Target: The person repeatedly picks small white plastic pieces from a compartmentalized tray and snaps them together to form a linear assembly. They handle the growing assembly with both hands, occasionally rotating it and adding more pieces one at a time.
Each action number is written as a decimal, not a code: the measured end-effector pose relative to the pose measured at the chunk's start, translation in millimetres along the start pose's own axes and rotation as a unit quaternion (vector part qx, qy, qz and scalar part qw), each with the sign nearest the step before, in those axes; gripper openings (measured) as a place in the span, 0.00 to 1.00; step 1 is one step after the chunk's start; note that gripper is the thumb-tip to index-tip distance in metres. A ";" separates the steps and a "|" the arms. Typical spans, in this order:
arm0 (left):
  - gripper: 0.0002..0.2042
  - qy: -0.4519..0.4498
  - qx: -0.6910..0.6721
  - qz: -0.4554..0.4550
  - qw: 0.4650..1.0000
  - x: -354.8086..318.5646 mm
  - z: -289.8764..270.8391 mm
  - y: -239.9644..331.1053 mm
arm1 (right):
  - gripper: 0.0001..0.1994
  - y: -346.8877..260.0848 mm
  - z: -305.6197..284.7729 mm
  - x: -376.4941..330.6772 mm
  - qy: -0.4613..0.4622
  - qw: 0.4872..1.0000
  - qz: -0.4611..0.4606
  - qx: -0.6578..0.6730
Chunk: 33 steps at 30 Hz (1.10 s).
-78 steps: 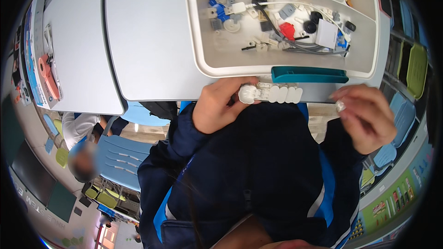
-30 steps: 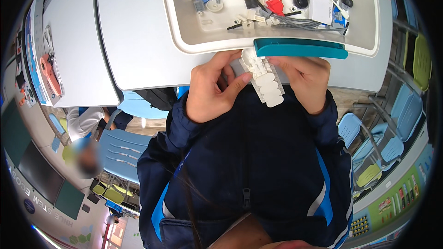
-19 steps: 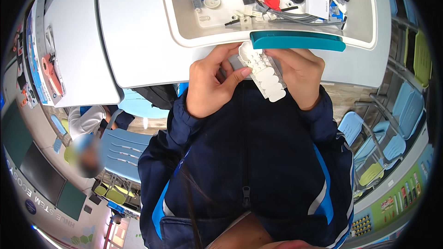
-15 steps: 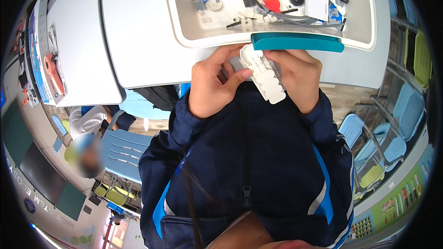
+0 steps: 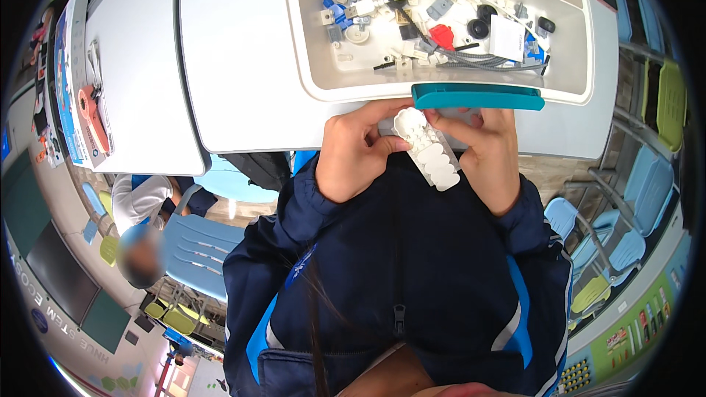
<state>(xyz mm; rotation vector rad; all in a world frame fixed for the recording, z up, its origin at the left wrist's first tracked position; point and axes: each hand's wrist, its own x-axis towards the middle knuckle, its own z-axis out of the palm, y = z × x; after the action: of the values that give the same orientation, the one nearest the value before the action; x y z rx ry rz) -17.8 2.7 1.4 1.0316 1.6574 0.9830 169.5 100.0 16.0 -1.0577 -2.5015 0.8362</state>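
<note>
A white plastic piece (image 5: pixel 440 169) with scalloped, rounded plates and a clear strip along its side is held in front of my body, tilted down to the right. My left hand (image 5: pixel 351 154) grips it, thumb pressed on its left side and the other fingers partly hidden behind. My right hand (image 5: pixel 491 154) has its fingers closed at the piece's upper right edge; some fingertips are hidden. Just above both hands, a teal plastic lip (image 5: pixel 478 97) juts from the near side of a white parts tray (image 5: pixel 323 91).
The tray's near compartment holds a red part (image 5: pixel 442 37), a white cable, grey ribbed tubes, black wheels (image 5: pixel 478 28) and small bricks. Orange-handled scissors (image 5: pixel 93 114) lie on the table at left. A blue chair (image 5: pixel 195 250) and a seated person are at lower left.
The view has shifted, so more of the tray's far compartments shows and the hands appear lower. Both hands still hold the white piece, with little change in grip.
</note>
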 end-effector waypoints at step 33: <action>0.28 -0.012 0.092 0.116 0.989 2.6 -2.0 8.7 | 0.07 53.7 -71.4 122.2 -0.085 0.996 0.007 0.003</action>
<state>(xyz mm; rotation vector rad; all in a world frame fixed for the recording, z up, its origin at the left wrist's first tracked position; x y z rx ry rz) -18.6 7.7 9.3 1.3799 1.6568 0.9742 149.5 247.3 44.7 -1.0440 -2.6312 0.9745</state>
